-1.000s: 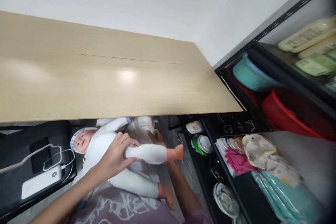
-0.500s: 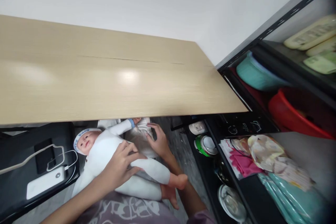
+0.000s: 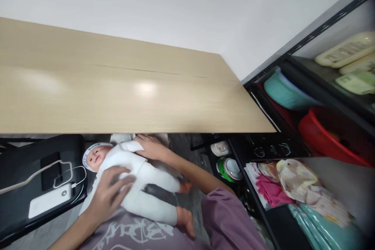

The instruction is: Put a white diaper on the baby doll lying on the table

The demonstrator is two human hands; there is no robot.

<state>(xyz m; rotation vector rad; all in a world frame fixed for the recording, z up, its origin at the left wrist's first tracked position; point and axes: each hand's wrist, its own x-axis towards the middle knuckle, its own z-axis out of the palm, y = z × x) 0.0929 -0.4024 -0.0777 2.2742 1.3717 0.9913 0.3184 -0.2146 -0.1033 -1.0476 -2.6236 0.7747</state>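
A doll [image 3: 137, 181] in white lies on the person's lap below the table's [image 3: 123, 93] near edge, the left hand [image 3: 109, 195] flat and released on its belly, the right hand [image 3: 150, 146] grasping its far arm, while the shelf [image 3: 263, 203] at right holds folded cloths [image 3: 293, 183], with a red tub [image 3: 328, 133] and teal basin [image 3: 284, 90] beyond.

Head camera looks steeply down, close, seemingly beneath a tabletop [image 3: 131, 97].

We wear a mauve short-sleeved shirt [image 3: 231, 222] with a white graffiti-style print across the front; our left hand [image 3: 108, 195], right hand [image 3: 150, 146] and forearms are bare.
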